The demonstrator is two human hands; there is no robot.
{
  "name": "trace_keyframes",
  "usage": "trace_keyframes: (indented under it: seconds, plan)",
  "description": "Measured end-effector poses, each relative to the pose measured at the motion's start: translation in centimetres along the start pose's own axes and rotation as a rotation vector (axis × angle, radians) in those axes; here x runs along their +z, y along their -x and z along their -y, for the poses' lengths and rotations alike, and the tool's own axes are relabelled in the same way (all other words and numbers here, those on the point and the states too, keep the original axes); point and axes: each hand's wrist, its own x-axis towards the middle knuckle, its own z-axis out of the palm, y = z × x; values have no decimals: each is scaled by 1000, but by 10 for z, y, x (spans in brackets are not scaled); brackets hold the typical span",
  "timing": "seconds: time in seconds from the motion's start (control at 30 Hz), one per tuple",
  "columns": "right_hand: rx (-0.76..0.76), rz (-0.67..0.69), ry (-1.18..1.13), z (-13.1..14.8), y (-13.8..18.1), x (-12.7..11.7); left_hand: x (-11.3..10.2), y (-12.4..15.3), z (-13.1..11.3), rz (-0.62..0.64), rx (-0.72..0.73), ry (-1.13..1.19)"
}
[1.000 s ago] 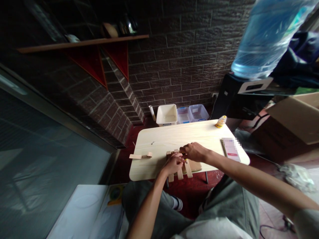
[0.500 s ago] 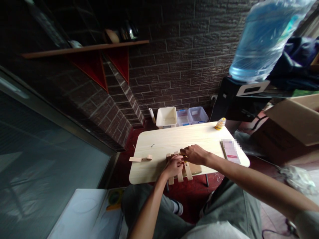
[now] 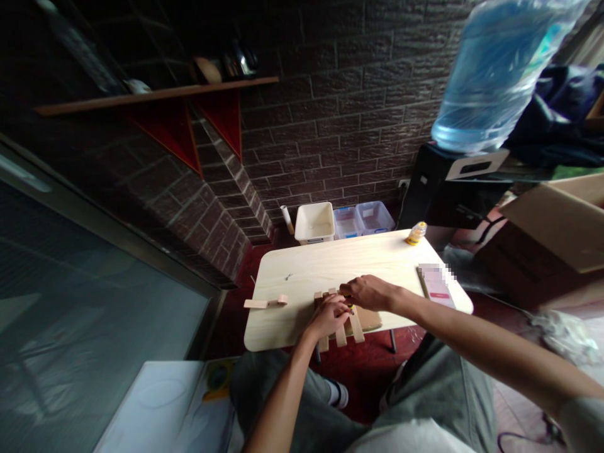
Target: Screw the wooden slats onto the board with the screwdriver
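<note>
A small assembly of pale wooden slats lies at the near edge of a light wooden table, its ends hanging over the edge. My left hand rests on the slats with its fingers curled around them. My right hand is closed just above and to the right, pinching something small with a yellow and dark tip against the slats; I cannot make out what it is. A loose wooden piece lies at the table's left edge.
A phone lies on the table's right side and a small yellow bottle stands at the far right corner. White and clear bins sit on the floor beyond. A large water bottle stands at the upper right, a cardboard box beside it.
Both hands stay on the slat assembly with only slight shifts. The view has drifted a little.
</note>
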Motion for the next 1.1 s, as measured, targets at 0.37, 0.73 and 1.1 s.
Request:
trace_keyframes:
  seconds: [0.37,0.73,1.1]
  plan:
    - [102,-6,95,5,0,-2,-5,0,-8,34,-49,-22]
    - [37,-16,75,11,4,-8,-4,1,-3,13,57,-32]
    - [-98,46,164,0,-6,6,11,3,13,-92,127,-63]
